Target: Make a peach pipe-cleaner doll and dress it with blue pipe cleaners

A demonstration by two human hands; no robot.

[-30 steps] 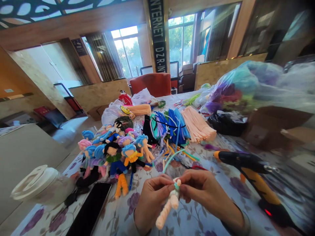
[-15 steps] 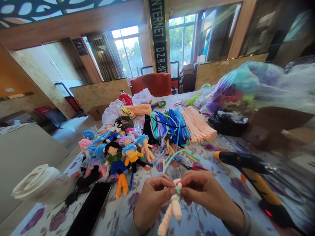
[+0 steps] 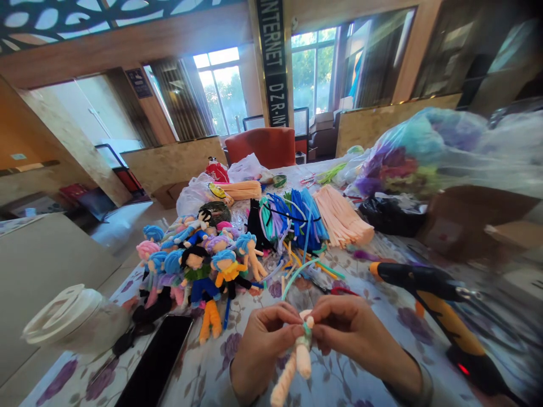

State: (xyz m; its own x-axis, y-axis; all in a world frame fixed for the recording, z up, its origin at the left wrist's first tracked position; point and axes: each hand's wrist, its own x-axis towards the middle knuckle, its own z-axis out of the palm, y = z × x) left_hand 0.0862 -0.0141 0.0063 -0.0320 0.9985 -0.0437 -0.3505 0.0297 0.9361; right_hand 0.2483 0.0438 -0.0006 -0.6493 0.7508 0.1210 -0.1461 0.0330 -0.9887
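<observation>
We hold our left hand and right hand close together, fingers curled and pinching against thumbs, both wrists angled inward.

Dolls, bundled fuzzy stems and a glue gun on the flowered tablecloth mark a craft workshop.
</observation>
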